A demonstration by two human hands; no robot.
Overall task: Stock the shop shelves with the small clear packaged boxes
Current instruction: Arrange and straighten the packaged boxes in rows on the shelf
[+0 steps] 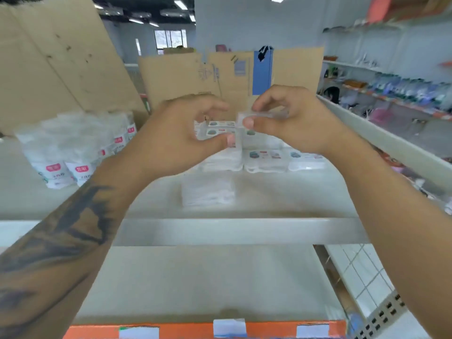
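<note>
Both forearms reach forward over the shelf (220, 231), the right hand (288, 118) pinching a clear box (259, 116) between thumb and fingers above the stacked boxes (265, 160), the left hand (181, 135) loosely curled beside it, apparently empty.

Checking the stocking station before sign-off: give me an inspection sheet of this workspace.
Surface: pale shelf, orange price strip on the shelf below.
Job's things: one clear box held up; stacked clear boxes at the back.
Clutter: white bagged goods left.
Grippers: right hand pinches the clear box; left hand curled beside it, contact unclear.
Cables: nothing seen.
Surroundings: cardboard sheets, stocked side shelves.
</note>
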